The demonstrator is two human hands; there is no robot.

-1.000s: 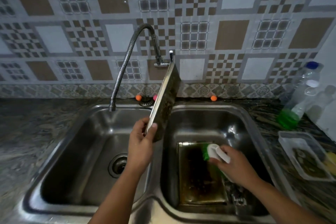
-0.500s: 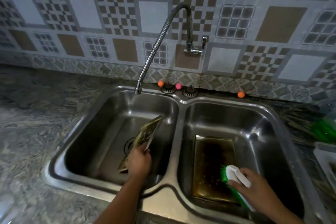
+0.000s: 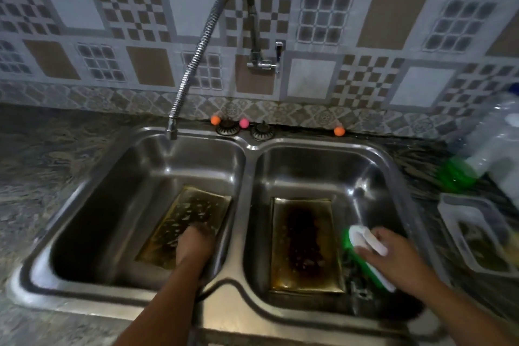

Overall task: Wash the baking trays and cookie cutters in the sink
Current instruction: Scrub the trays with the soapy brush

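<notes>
Left hand (image 3: 193, 244) is down in the left basin now, resting on the near edge of the greasy, brownish rectangular metal baking tray (image 3: 186, 222). Too blurry to tell whether the fingers are gripping it or just lying on it. A second ago that tray was held up on edge over the divider; now it's lying pretty much flat on the basin floor, more or less below the bendy chrome tap spout (image 3: 193, 64). No water running that I can see.

Right hand (image 3: 393, 255) is wrapped round the white-handled scrub brush with green bristles (image 3: 362, 247), hovering at the right edge of the second baking tray, the one with the burnt black middle (image 3: 304, 241), flat in the right basin of the stainless double sink (image 3: 247, 154).

So my read: one tray parked for rinsing, the dirty one likely next for scrubbing.

Over on the dark marbled tabletop (image 3: 42, 177) there's a clear plastic tub (image 3: 477, 233) and a bottle with green liquid (image 3: 460, 174). Can't make out any cookie cutters.
</notes>
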